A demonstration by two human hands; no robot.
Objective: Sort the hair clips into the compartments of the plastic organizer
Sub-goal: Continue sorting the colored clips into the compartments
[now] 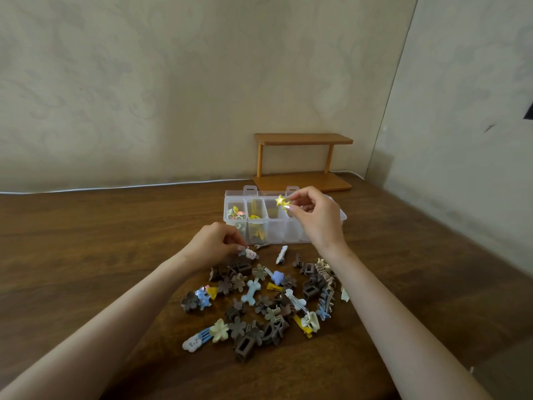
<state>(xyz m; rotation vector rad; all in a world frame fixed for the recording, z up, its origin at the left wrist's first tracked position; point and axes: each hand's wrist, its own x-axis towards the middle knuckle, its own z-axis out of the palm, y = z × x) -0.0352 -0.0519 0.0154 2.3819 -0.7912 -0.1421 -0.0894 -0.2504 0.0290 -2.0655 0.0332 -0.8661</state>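
A clear plastic organizer (230, 197) with several compartments stands on the wooden table; its two left compartments hold small clips, some yellow. My right hand (315, 217) pinches a yellow star clip (282, 201) above the organizer's middle compartments. My left hand (215, 242) pinches a small white and pink clip (250, 253) just in front of the organizer's left end. A heap of hair clips (259, 301) lies in front of it: brown flowers, brown claws, a pale blue bone, a blue flower, yellow and white pieces.
A small two-tier wooden shelf (302, 161) stands behind the organizer against the wall. A white cable (129, 186) runs along the table's back edge. The wall corner closes in on the right; the table's right edge (461, 241) runs diagonally.
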